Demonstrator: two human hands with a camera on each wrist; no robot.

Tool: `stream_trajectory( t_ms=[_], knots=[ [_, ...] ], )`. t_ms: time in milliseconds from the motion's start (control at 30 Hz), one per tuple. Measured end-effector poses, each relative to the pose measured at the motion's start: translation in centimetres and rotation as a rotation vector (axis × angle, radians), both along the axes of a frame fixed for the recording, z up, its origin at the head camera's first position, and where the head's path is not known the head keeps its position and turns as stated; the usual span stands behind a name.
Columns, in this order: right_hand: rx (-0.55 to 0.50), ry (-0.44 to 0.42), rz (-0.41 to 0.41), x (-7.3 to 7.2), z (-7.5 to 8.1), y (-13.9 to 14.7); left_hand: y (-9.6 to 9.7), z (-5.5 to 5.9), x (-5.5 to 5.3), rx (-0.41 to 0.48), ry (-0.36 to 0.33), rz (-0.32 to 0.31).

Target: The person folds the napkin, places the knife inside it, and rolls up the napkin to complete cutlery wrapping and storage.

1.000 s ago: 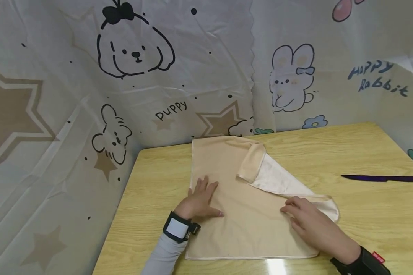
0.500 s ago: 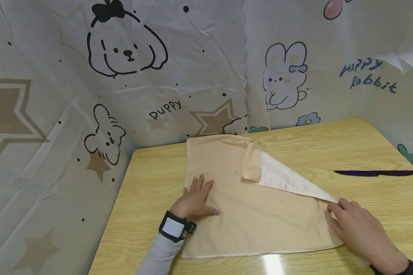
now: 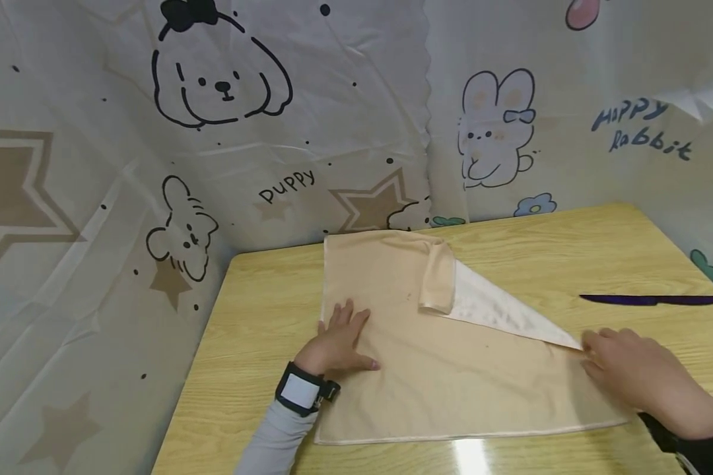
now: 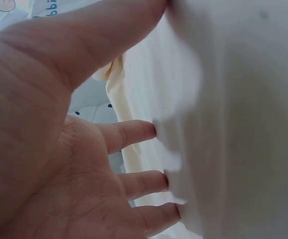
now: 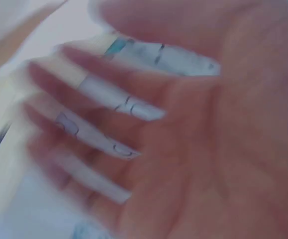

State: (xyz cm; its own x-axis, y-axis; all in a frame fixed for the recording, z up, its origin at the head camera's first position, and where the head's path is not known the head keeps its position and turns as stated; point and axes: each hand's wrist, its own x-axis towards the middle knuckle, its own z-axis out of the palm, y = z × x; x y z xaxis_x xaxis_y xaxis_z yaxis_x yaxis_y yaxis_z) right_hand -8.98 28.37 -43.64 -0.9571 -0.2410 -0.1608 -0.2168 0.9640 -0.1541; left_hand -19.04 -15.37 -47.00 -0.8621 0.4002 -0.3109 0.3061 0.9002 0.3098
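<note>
A peach-coloured cloth [image 3: 428, 382] with pale edging lies over the table. Along its upper right, part is turned over, showing a whitish side [image 3: 499, 303]; a small peach flap [image 3: 436, 284] is folded at the upper end of that strip. My left hand [image 3: 337, 343] rests on the cloth's left side, fingers spread, and its fingertips touch the fabric in the left wrist view. At the right end of the fold is my right hand [image 3: 636, 369]. Blurred in the right wrist view, its fingers [image 5: 109, 109] are extended with gaps between them, fingertips at the cloth.
A dark purple knife [image 3: 650, 300] lies on the wooden table [image 3: 273, 310], right of the cloth and beyond my right hand. A pale printed sheet [image 3: 356, 132] with cartoon animals and stars hangs behind and to the left of the table.
My right hand has moved right, and the cloth's lower right corner now lies spread further out. The bunched fold there is flattened into a straight edge. My left hand has stayed put.
</note>
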Motion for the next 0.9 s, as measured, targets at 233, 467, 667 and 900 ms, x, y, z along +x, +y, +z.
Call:
stream_trajectory(
  t_ms=[233,467,667,900],
  knots=[
    [-0.323,0.083,0.207,-6.6,0.2,-9.0,0.7,0.1,-0.2,0.016,0.015,-0.014],
    [-0.400,0.040,0.205,-10.8,-2.8,-12.0,1.6,0.1,-0.4,-0.004,0.008,-0.019],
    [-0.416,0.142,0.198,-11.7,-3.7,-12.3,1.6,0.4,0.1,0.024,-0.010,-0.005],
    [-0.400,0.154,0.133,-13.1,-0.1,-10.3,0.6,1.4,1.3,-0.018,-0.034,0.018]
  ],
)
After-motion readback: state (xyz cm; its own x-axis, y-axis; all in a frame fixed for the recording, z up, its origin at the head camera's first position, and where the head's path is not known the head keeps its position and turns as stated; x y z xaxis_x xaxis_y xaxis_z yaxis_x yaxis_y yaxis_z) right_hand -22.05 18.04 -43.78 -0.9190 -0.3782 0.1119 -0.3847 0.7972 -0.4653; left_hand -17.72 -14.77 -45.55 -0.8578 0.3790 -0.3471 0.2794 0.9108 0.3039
